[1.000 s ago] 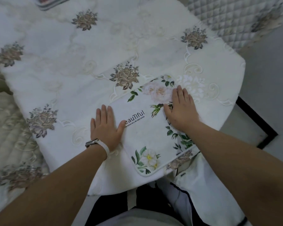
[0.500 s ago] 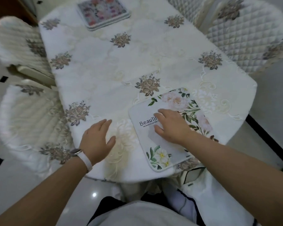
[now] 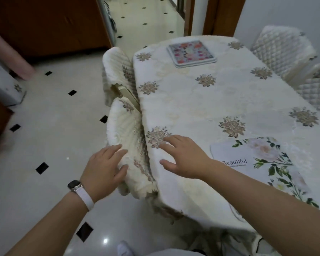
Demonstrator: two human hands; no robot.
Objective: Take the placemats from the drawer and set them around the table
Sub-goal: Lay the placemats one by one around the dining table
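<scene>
A white floral placemat [image 3: 262, 163] printed "Beautiful" lies flat at the near right end of the table [image 3: 220, 100], partly hidden under my right forearm. A stack of pink-flowered placemats [image 3: 191, 53] rests at the far end of the table. My right hand [image 3: 185, 157] hovers with fingers spread over the table's near left edge, left of the white placemat and holding nothing. My left hand [image 3: 104, 167], with a white watch strap on the wrist, is open beside the covered chair back [image 3: 129, 143], fingertips at its fabric.
Two covered chairs stand along the table's left side, the further chair [image 3: 118, 74] behind the near one. Quilted chairs [image 3: 284, 52] line the right side. White tiled floor [image 3: 54, 126] with black diamonds spreads left. A wooden cabinet [image 3: 44, 24] stands at the back left.
Both hands have left the white placemat and moved left to the table's near left corner. My view has swung left, bringing the floor, chairs and far placemat stack into sight.
</scene>
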